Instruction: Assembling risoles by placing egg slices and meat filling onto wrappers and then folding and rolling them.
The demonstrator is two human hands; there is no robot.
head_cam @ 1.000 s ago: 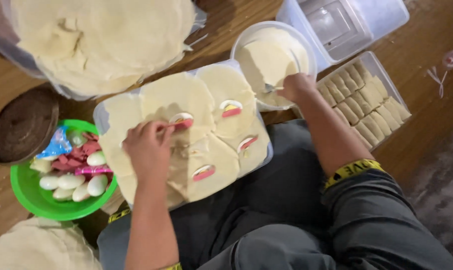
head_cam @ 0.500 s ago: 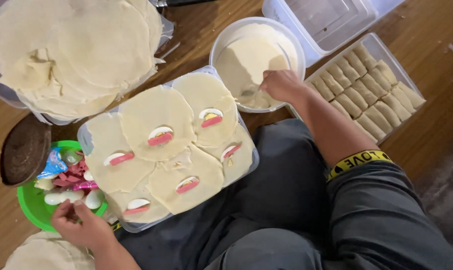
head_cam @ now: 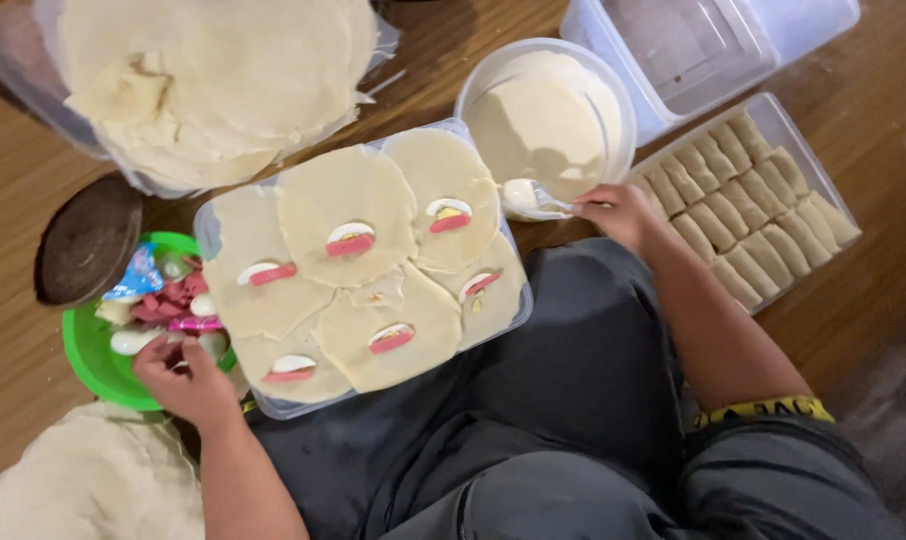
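Low in the frame's left, the left hand [head_cam: 185, 385] dips into the green bowl [head_cam: 93, 360] of pink sausage strips and white egg pieces, fingers curled over a white piece [head_cam: 133, 342], which is best lifted lightly so it stays whole. At centre, the clear tray [head_cam: 518, 315] on the lap holds thin pale wrappers [head_cam: 348, 215], each topped with a filling slice. Right of centre, the right hand [head_cam: 623, 212] pinches a spoon [head_cam: 528, 195] at the rim of the batter bowl [head_cam: 613, 90]; rolled pieces [head_cam: 748, 205] lie at right, a wrapper stack [head_cam: 213, 70] upper left.

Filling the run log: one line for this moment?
left hand: in green bowl | right hand: holds spoon at batter bowl | tray: six wrappers
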